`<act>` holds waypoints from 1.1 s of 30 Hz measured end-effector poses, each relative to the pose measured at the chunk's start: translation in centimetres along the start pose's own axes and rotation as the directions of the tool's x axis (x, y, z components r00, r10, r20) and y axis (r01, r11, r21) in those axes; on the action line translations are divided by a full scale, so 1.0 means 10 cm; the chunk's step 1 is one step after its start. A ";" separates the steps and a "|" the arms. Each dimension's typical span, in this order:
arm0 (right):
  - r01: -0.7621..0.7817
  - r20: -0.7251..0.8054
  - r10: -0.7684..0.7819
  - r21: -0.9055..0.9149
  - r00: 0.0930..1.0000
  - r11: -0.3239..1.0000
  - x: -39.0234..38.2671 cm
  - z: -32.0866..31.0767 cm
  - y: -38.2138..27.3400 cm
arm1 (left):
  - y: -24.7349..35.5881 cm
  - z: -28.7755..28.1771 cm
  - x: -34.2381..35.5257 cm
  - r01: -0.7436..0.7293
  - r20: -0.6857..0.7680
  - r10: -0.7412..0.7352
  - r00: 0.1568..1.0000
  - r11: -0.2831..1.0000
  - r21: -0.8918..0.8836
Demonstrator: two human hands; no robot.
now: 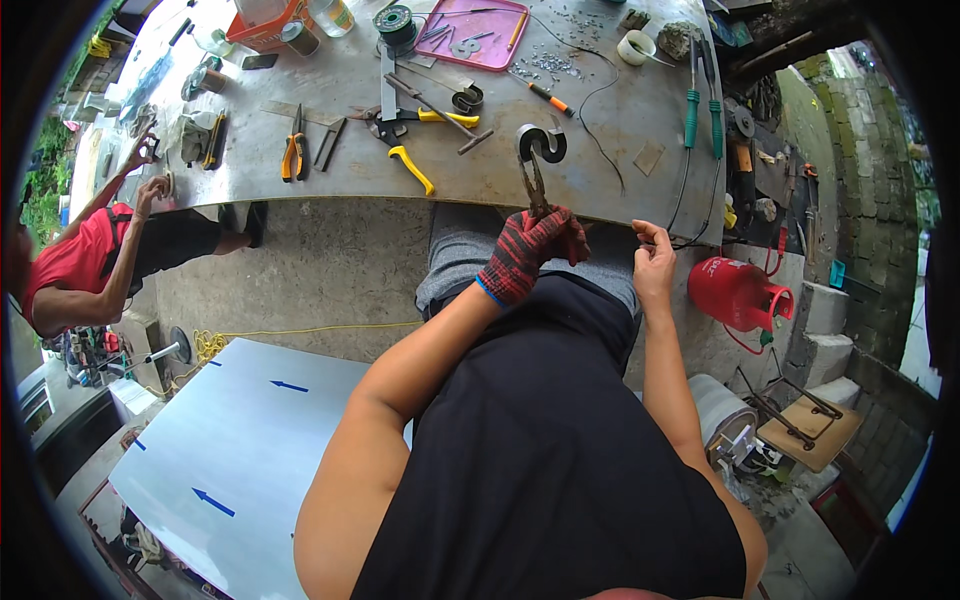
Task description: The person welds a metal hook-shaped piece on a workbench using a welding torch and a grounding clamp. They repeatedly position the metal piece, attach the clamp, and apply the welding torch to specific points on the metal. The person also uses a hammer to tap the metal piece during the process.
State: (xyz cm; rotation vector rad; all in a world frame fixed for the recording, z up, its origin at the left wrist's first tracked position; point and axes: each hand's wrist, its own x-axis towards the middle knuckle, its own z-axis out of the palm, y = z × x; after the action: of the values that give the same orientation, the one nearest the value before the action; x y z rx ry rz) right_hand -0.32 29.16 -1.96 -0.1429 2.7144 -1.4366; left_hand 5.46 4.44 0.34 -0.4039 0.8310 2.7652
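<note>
Where one curved metal strip (543,143) is positioned over the workbench (375,185), near its front edge, one pair of pliers (536,187) clamps it; the gloved left hand (532,245) is closed firmly around the pliers. The bare right hand (655,258), to the strip's right, is released, fingers loosely bent. Beyond the strip lie one orange-tipped screwdriver (553,101) and one pink tray (490,55). To its left: one pair of yellow-handled snips (412,170). To its right: two teal-handled tools (691,122) and, lower, one red gas cylinder (728,292).
</note>
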 end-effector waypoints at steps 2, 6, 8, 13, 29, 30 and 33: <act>-0.008 0.009 0.007 0.008 1.000 1.000 -0.03 0.03 -0.01 | -0.02 -0.03 0.01 0.011 -0.009 -0.010 1.000 1.000 0.018; -0.007 0.030 0.006 0.008 1.000 1.000 -0.06 0.05 -0.06 | -0.02 -0.04 0.01 0.004 -0.015 -0.004 1.000 1.000 0.000; -0.006 0.037 0.006 0.016 0.999 1.000 -0.07 0.06 -0.05 | -0.01 -0.03 0.00 0.003 -0.016 -0.003 1.000 1.000 0.010; -0.001 0.051 -0.001 0.026 0.999 1.000 -0.07 0.07 -0.06 | 0.01 -0.03 0.00 0.011 0.001 -0.011 1.000 1.000 0.015; 0.003 0.099 -0.008 0.051 0.995 0.999 -0.10 0.11 -0.11 | -0.01 -0.06 0.00 0.029 0.061 -0.021 0.998 0.992 -0.120; 0.006 0.101 -0.011 0.052 0.995 0.999 -0.10 0.11 -0.11 | -0.01 -0.07 0.00 0.030 0.064 -0.022 0.998 0.992 -0.124; 0.012 0.107 -0.017 0.053 0.994 0.999 -0.10 0.12 -0.12 | -0.02 -0.10 0.01 0.032 0.077 -0.022 0.997 0.991 -0.132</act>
State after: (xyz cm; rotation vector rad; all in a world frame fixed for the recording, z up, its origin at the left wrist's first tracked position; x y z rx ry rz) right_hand 0.87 27.67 -1.63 -0.2310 2.5928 -1.4580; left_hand 5.63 4.07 -0.62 -0.3297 0.6214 2.8004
